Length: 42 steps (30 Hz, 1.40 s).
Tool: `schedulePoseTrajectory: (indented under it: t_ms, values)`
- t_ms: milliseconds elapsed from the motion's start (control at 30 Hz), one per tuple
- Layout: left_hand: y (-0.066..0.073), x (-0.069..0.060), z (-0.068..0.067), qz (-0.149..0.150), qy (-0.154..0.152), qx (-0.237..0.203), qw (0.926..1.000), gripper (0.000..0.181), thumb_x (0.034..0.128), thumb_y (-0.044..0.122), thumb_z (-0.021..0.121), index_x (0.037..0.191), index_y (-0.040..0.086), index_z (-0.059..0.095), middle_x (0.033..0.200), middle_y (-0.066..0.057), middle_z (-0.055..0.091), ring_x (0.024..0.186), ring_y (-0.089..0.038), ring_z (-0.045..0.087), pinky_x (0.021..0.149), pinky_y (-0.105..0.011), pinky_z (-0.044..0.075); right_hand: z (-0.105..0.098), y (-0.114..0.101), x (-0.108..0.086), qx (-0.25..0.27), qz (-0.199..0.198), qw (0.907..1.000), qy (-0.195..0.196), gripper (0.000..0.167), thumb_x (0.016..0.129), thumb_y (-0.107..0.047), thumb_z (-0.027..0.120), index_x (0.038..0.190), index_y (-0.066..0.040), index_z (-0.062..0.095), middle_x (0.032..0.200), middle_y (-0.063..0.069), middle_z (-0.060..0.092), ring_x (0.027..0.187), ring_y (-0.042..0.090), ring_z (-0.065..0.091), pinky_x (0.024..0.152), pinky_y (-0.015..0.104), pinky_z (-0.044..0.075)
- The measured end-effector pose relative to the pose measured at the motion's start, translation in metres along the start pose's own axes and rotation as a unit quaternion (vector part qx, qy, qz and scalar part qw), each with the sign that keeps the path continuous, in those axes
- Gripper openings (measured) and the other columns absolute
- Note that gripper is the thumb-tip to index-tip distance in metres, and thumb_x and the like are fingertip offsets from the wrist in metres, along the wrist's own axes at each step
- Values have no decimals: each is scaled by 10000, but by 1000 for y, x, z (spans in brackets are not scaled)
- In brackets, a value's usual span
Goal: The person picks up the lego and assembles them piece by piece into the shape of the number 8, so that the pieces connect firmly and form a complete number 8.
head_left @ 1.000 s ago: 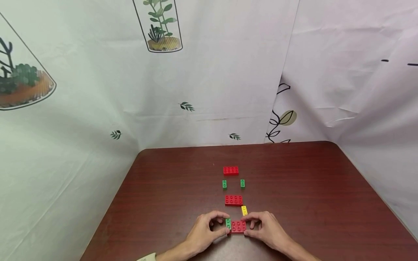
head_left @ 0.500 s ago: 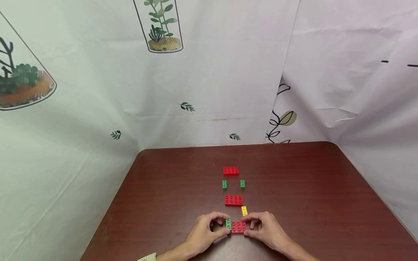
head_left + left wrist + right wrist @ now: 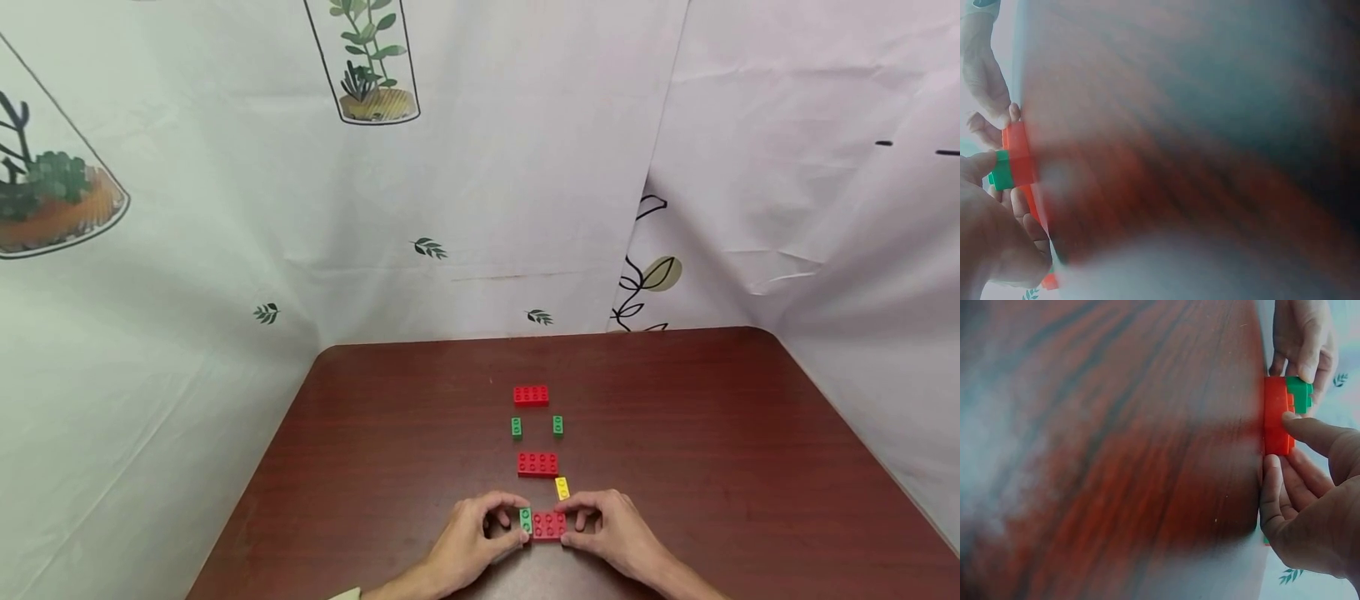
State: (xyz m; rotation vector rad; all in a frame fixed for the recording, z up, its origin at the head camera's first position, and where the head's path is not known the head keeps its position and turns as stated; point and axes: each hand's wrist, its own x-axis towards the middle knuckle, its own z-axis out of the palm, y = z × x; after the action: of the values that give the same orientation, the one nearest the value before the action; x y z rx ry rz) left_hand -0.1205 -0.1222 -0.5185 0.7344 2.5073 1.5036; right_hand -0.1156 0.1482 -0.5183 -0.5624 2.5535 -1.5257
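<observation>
Near the table's front, a red toy brick lies with a small green brick seated on its left end, as the right wrist view shows from the side. My left hand pinches the green brick front and back between thumb and forefinger. On the other end, my right hand grips the red brick with thumb and forefinger. A yellow brick lies just behind the right forefinger. In the left wrist view the red brick stands edge-on between both hands.
Behind the hands lies another red brick. Farther back are two small green bricks, one at left and one at right, then a third red brick. Patterned cloth hangs around the brown table.
Both hands keep their hold on the bricks, with almost no movement. The whole head view has shifted down by a few pixels.
</observation>
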Motion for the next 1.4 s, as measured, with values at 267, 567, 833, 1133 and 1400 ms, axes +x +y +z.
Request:
schedulePoseTrajectory:
  t_ms: [267, 567, 833, 1133, 1400]
  values:
    - [-1, 0, 1, -57, -20, -95, 9999, 255, 934, 246, 849, 1172, 201, 770, 824, 127, 621, 666, 24, 499, 595, -180, 430, 0, 0, 0, -7, 46, 10000, -37, 294, 815, -126, 931, 1085, -156, 819, 754, -108, 609, 588, -2, 481, 523, 230, 428]
    - [-2, -2, 2, 67, 118, 259, 9996, 266, 925, 286, 858, 1171, 237, 772, 900, 73, 668, 795, -29, 549, 682, -193, 443, -1, 0, -1, -3, 54, 9999, -108, 296, 823, -130, 928, 1095, -154, 816, 757, -102, 610, 590, 0, 486, 524, 232, 432]
    - [3, -2, 2, 293, 250, 779, 9962, 271, 922, 277, 861, 1175, 253, 770, 1008, 144, 708, 936, -46, 592, 807, -258, 498, -4, -1, 0, 198, -45, 9997, -161, 271, 853, -124, 904, 1109, -123, 815, 765, -96, 651, 614, 5, 538, 540, 229, 468]
    - [5, -2, 2, 292, 254, 1036, 9939, 277, 922, 284, 860, 1183, 266, 767, 1038, 200, 700, 971, -47, 605, 845, -277, 517, -13, -2, 0, 288, -262, 9990, 238, 144, 885, -96, 867, 1019, -109, 813, 761, -85, 689, 617, -3, 551, 531, 219, 471]
    - [2, -1, 2, 242, 153, 1225, 9921, 275, 944, 371, 833, 1198, 301, 753, 1109, 231, 704, 1037, -54, 613, 881, -319, 517, -21, -5, 6, -35, 8, 9979, 652, 218, 868, -86, 882, 1064, -111, 790, 692, -78, 610, 560, 5, 475, 504, 204, 397]
